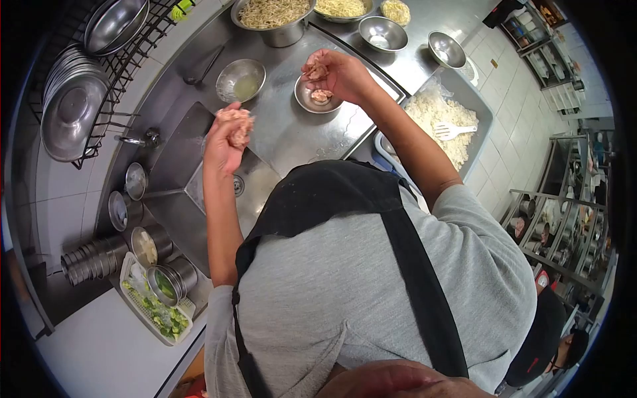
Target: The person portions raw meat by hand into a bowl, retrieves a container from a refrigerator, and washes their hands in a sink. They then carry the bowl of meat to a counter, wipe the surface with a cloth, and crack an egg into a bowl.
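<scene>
My left hand [224,142] is closed round a clump of pinkish raw meat [239,127], held up near the edge of the sink. Over a small steel bowl [305,99] on the steel counter, my right hand [335,76] holds a smaller piece of the same meat [316,69] in its curled fingers. Another lump of meat [322,96] lies inside that bowl. To its left stands a steel bowl [229,79] with some pale yellowish liquid, and a ladle [204,68] rests beyond it.
Bean sprouts fill a large pot [285,35] at the back. Two empty-looking bowls [383,34] [446,50] stand right of it. A tub [486,113] of white food with a slotted spatula is at my right. Below left is the sink [199,174]. Another person [544,331] is at the lower right.
</scene>
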`<act>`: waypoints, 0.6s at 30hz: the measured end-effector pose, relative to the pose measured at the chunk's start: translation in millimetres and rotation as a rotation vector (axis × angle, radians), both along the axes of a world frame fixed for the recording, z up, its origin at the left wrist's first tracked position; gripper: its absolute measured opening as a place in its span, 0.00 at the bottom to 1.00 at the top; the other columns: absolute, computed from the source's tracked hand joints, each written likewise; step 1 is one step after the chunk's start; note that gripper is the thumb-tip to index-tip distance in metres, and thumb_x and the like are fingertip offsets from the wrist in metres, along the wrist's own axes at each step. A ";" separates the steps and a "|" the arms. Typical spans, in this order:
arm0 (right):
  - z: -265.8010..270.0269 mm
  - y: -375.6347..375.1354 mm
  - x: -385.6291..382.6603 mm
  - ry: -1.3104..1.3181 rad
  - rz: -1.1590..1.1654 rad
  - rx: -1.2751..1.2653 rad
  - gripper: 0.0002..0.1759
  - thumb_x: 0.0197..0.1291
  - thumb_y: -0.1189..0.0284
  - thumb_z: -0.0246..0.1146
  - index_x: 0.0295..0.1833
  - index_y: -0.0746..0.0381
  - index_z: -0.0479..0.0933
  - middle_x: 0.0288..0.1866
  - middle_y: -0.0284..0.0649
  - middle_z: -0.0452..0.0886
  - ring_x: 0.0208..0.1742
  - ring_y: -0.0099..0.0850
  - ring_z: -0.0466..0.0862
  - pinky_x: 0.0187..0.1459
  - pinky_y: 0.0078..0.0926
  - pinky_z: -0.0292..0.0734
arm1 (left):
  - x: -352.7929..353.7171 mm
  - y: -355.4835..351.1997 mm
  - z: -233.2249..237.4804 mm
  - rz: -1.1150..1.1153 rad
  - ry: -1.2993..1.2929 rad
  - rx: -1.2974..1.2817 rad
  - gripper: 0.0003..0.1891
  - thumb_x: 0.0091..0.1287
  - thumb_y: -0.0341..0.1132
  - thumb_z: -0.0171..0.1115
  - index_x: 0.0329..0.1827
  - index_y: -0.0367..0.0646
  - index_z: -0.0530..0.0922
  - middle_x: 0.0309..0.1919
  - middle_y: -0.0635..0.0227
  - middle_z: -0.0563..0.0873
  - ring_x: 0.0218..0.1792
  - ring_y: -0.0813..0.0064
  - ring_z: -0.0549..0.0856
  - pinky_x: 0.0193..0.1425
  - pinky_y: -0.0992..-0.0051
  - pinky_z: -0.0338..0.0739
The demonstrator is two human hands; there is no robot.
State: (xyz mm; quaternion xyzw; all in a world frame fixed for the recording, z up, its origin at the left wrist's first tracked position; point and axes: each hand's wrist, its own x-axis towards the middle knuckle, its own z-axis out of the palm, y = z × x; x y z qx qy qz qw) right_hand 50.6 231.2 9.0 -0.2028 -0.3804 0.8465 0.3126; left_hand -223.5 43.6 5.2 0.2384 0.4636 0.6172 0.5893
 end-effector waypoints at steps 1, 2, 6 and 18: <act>-2.5 5.0 2.1 -0.026 -0.023 0.037 0.14 0.63 0.73 0.53 0.50 0.67 0.77 0.50 0.46 0.83 0.49 0.38 0.86 0.54 0.37 0.83 | -7.2 -2.2 -6.7 0.063 -0.206 -0.008 0.27 0.65 0.25 0.61 0.70 0.38 0.73 0.54 0.60 0.84 0.51 0.69 0.85 0.43 0.73 0.79; -5.2 9.7 4.1 -0.028 -0.024 0.034 0.14 0.63 0.73 0.53 0.50 0.67 0.77 0.50 0.46 0.83 0.49 0.38 0.86 0.54 0.37 0.83 | -14.7 -2.1 -15.3 0.068 -0.376 0.013 0.26 0.63 0.25 0.62 0.68 0.38 0.75 0.57 0.59 0.83 0.53 0.64 0.84 0.41 0.73 0.76; -3.5 14.7 11.1 -0.078 -0.095 -0.001 0.12 0.66 0.73 0.57 0.50 0.69 0.77 0.44 0.47 0.83 0.45 0.37 0.86 0.50 0.35 0.84 | -20.8 -6.6 -16.3 0.143 -0.647 0.040 0.27 0.62 0.23 0.60 0.67 0.36 0.74 0.61 0.56 0.81 0.57 0.56 0.83 0.45 0.70 0.79; -18.7 13.4 26.8 0.096 0.026 -0.404 0.10 0.75 0.69 0.57 0.45 0.66 0.76 0.33 0.37 0.79 0.28 0.26 0.77 0.29 0.22 0.75 | -18.0 -10.9 -47.1 0.162 -0.885 -0.009 0.22 0.66 0.22 0.59 0.64 0.30 0.75 0.63 0.49 0.82 0.64 0.53 0.83 0.43 0.73 0.88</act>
